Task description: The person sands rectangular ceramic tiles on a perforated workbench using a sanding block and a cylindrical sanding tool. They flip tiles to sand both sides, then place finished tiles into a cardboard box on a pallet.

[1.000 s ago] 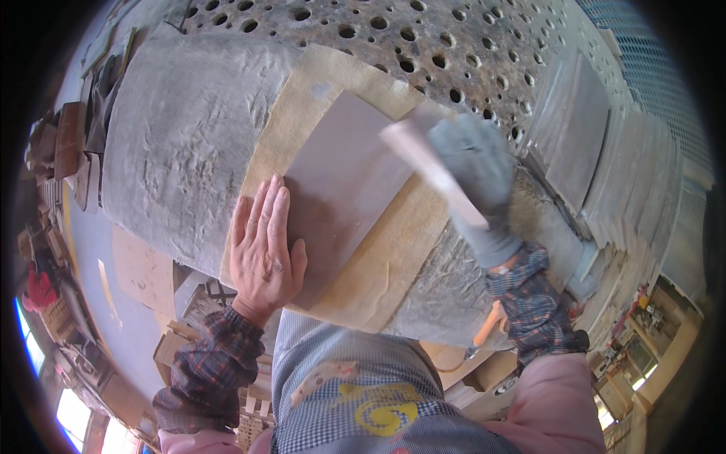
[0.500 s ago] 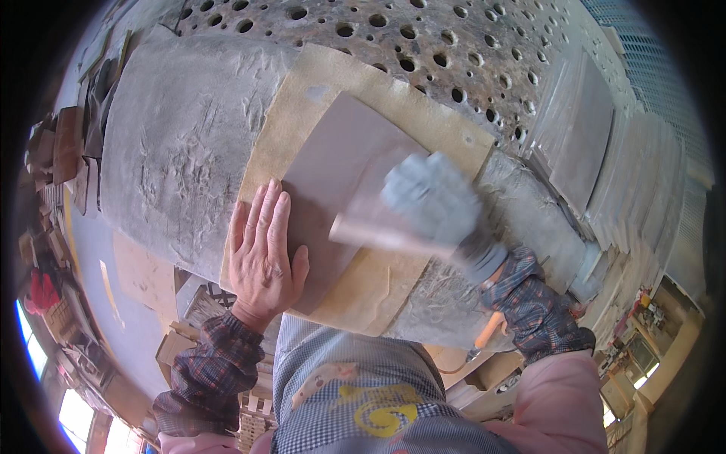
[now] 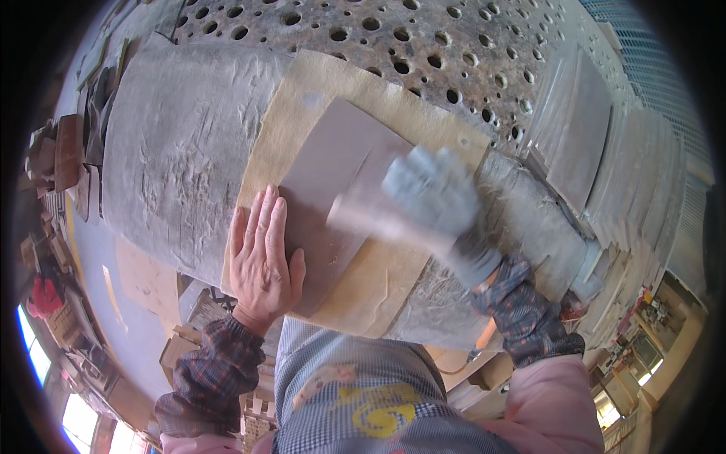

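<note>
My left hand (image 3: pixel 263 265), bare, lies flat with fingers stretched along the left edge of a thin grey-brown panel (image 3: pixel 326 163). The panel rests aslant on a yellowish, felt-like sheet (image 3: pixel 281 94). Over the panel's right part is my right hand (image 3: pixel 435 193), in a grey work glove and smeared by motion. Its fingers are closed on a pale pinkish flat block (image 3: pixel 359 217), whose exact kind is too blurred to tell. The glove hides the block's upper part and some of the panel beneath.
Under the sheet a grey, scuffed cover (image 3: pixel 170 151) spans the work surface. Beyond it lies a metal plate full of round holes (image 3: pixel 378 47). Stacked thin panels (image 3: pixel 578 144) stand at the right. Below my right forearm shows an orange-handled tool (image 3: pixel 485 334).
My right hand and the pale block have shifted only slightly, still blurred over the panel. The left hand stays in place on the panel's edge.
</note>
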Available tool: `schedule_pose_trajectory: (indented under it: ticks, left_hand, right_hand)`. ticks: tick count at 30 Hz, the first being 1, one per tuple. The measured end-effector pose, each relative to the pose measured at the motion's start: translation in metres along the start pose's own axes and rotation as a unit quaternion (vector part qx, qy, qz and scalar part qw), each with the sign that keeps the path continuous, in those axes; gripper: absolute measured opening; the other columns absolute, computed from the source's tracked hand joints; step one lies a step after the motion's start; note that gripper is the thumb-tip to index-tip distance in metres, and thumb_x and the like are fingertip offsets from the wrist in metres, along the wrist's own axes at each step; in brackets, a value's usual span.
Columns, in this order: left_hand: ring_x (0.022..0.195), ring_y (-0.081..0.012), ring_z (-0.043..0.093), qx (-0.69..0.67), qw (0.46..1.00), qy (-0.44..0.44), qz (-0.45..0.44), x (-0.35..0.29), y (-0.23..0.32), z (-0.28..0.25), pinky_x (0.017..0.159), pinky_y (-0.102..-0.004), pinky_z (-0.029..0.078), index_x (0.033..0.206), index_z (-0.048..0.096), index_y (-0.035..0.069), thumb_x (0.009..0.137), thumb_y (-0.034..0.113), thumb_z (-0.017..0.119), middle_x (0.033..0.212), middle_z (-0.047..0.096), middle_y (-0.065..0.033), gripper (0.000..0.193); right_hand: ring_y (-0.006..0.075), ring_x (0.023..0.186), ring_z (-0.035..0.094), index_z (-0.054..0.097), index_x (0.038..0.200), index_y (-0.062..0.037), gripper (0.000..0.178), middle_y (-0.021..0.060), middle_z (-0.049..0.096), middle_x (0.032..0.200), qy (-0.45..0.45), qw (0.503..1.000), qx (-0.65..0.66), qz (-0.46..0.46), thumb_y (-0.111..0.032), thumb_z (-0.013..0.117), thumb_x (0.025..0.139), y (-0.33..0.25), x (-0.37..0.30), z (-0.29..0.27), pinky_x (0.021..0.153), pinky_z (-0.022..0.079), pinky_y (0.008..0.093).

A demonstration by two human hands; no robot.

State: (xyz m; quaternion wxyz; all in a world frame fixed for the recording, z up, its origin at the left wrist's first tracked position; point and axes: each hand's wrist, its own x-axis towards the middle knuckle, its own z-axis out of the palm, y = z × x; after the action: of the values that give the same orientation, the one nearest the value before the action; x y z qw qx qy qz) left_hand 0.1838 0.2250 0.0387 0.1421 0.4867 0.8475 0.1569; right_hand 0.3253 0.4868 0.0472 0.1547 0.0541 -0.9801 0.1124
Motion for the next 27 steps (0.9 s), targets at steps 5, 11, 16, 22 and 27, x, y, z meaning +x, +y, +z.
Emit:
schedule_pose_trajectory:
  ticks: [5, 11, 16, 22, 27]
  left_hand:
    - [0.157, -0.0358, 0.035, 0.0, 1.0, 0.005, -0.001, 0.002, 0.0, -0.001, 0.13, -0.0536, 0.02, 0.158, 0.039, -0.004, 0.088, 0.016, 0.059, 0.166, 0.04, -0.0227, 0.076]
    - [0.157, -0.0382, 0.035, 0.015, 1.0, 0.005, 0.01, 0.001, 0.0, -0.001, 0.13, -0.0542, 0.021, 0.159, 0.034, -0.007, 0.085, 0.011, 0.06, 0.166, 0.039, -0.0262, 0.081]
    - [0.157, -0.0377, 0.035, 0.02, 1.0, 0.007, 0.007, 0.0, 0.003, -0.003, 0.13, -0.0536, 0.022, 0.159, 0.034, -0.006, 0.084, 0.009, 0.061, 0.166, 0.039, -0.0258, 0.082]
    - [0.156, -0.038, 0.035, 0.015, 1.0, 0.006, 0.001, 0.001, 0.004, -0.003, 0.131, -0.0531, 0.021, 0.16, 0.033, -0.006, 0.086, 0.008, 0.059, 0.165, 0.039, -0.0259, 0.08]
    - [0.157, -0.038, 0.034, 0.023, 1.0, 0.011, 0.005, 0.0, 0.004, -0.002, 0.131, -0.0526, 0.02, 0.161, 0.031, -0.006, 0.087, 0.008, 0.058, 0.166, 0.037, -0.0257, 0.08]
  right_hand:
    - [0.0279, 0.145, 0.054, 0.067, 0.137, -0.019, 0.039, 0.0074, 0.066, 0.144, -0.041, 0.994, 0.066, -0.072, -0.021, 0.069, 0.098, -0.018, -0.023, 0.028, 0.122, 0.042, 0.052]
    - [0.0306, 0.14, 0.058, 0.067, 0.135, -0.011, 0.041, 0.0112, 0.067, 0.141, -0.028, 0.999, 0.042, -0.02, -0.018, 0.067, 0.095, -0.002, -0.054, 0.044, 0.122, 0.043, 0.0519]
    - [0.0308, 0.139, 0.059, 0.067, 0.135, -0.0108, 0.043, 0.0122, 0.066, 0.142, -0.073, 0.994, 0.001, 0.081, -0.017, 0.068, 0.093, -0.009, -0.041, 0.025, 0.121, 0.044, 0.0527]
    - [0.0293, 0.134, 0.062, 0.07, 0.132, -0.0177, 0.04, 0.0078, 0.068, 0.137, 0.031, 0.997, -0.027, 0.067, -0.019, 0.074, 0.092, 0.011, -0.01, 0.011, 0.109, 0.051, 0.05]
    - [0.0311, 0.131, 0.061, 0.063, 0.139, -0.0192, 0.051, 0.0092, 0.064, 0.137, 0.022, 0.997, 0.059, -0.055, -0.014, 0.074, 0.089, -0.002, -0.017, 0.026, 0.108, 0.053, 0.0519]
